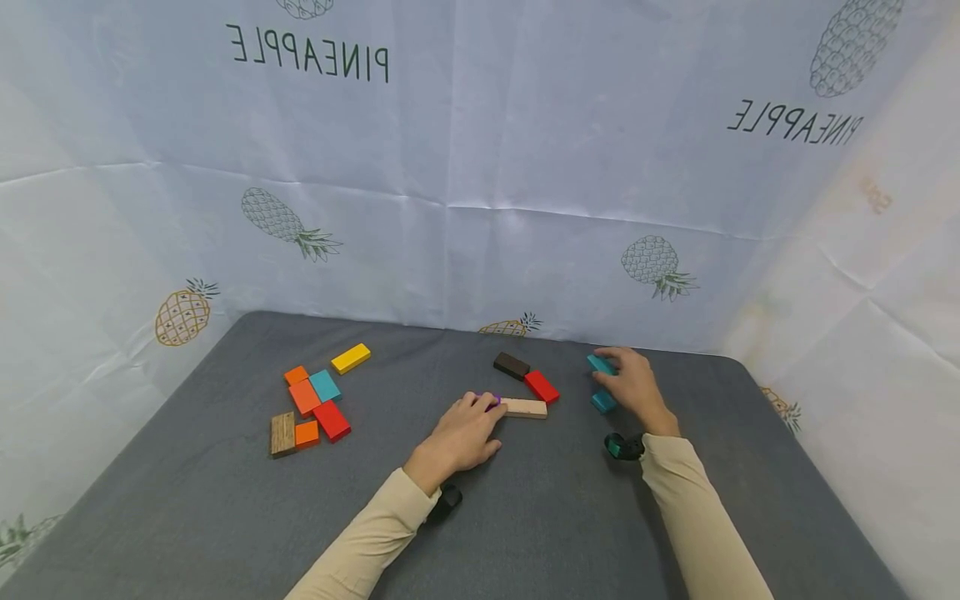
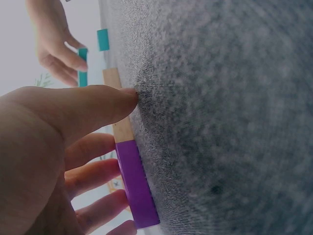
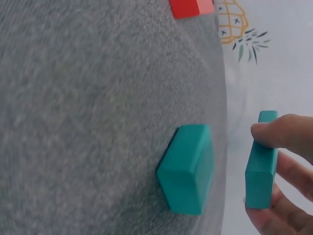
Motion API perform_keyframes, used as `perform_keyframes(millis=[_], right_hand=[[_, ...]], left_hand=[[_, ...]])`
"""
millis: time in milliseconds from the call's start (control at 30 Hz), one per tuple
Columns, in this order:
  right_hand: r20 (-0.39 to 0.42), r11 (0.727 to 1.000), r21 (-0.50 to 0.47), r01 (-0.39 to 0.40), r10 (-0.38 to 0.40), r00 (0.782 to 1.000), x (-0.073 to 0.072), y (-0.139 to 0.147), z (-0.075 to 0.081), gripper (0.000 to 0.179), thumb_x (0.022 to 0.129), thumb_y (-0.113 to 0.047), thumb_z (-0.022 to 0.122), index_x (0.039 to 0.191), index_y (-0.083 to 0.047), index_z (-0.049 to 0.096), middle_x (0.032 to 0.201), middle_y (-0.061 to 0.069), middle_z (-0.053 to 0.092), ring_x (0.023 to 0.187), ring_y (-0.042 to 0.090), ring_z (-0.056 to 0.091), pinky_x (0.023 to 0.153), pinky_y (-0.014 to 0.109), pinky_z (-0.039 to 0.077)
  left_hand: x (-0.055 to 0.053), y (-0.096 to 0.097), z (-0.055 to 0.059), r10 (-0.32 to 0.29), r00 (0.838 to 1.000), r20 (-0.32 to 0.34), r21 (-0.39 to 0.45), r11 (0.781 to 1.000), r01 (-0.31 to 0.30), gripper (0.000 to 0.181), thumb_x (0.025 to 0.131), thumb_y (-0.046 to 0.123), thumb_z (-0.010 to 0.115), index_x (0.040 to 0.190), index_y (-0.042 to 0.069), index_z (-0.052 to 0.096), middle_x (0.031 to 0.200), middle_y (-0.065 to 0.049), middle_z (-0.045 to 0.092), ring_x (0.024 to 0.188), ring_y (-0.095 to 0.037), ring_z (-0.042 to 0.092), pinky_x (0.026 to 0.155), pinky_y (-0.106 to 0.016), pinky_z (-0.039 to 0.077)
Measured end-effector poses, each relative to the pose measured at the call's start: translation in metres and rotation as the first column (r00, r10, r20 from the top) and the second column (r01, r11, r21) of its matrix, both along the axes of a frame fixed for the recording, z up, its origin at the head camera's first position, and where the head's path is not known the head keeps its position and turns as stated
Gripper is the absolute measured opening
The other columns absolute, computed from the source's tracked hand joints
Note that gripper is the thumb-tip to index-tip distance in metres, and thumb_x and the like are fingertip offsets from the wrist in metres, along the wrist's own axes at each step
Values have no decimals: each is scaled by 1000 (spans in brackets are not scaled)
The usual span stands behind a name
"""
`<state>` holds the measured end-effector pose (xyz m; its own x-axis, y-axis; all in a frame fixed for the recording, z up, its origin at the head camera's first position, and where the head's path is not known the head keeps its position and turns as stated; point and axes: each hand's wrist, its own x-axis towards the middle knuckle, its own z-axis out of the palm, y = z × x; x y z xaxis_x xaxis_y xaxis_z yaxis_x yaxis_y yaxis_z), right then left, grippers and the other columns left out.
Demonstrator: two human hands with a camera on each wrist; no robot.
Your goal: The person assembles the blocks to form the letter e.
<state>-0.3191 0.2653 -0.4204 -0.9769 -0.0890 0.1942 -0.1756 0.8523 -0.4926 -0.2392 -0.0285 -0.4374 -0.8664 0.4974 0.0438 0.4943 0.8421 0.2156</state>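
Observation:
My left hand [image 1: 463, 429] rests at a purple block [image 2: 137, 186], its fingertips touching the block and its thumb held apart from them. End to end with the purple block lies a pale wooden block [image 1: 527, 408]. On the right side, my right hand [image 1: 633, 387] pinches a teal block [image 3: 261, 169] between thumb and fingers, clear of the table in the right wrist view. Just below that hand, a second teal block [image 1: 603, 402] lies on the grey table. A red block [image 1: 542, 387] touches the far end of the pale one, and a dark brown block [image 1: 512, 366] adjoins the red.
On the left of the grey table [image 1: 225, 517], a cluster holds orange, teal and red blocks and a wood-grain block [image 1: 282, 434]. A yellow block [image 1: 351, 358] lies behind it. A pineapple-print curtain [image 1: 450, 167] stands along the table's back edge.

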Motion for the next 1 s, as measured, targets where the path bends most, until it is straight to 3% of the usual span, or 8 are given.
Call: perform_keyframes(millis=[333, 1000], right_hand=[[-22, 998, 3, -68, 68, 997, -4, -10, 2, 41, 91, -10, 69, 130, 1, 63, 133, 29, 58, 114, 46, 61, 90, 57, 52], [21, 986, -28, -166, 167, 986, -8, -47, 11, 47, 92, -11, 70, 136, 2, 58, 133, 28, 57, 112, 43, 61, 88, 54, 55]], left_hand=[[1, 0, 2, 1, 1000, 9, 2, 1000, -1, 54, 93, 30, 71, 141, 14, 55, 142, -7, 52, 127, -27, 48, 107, -43, 43], [2, 0, 3, 4, 1000, 4, -7, 1000, -4, 53, 93, 30, 71, 141, 14, 56, 141, -7, 52, 126, -27, 49, 107, -43, 44]])
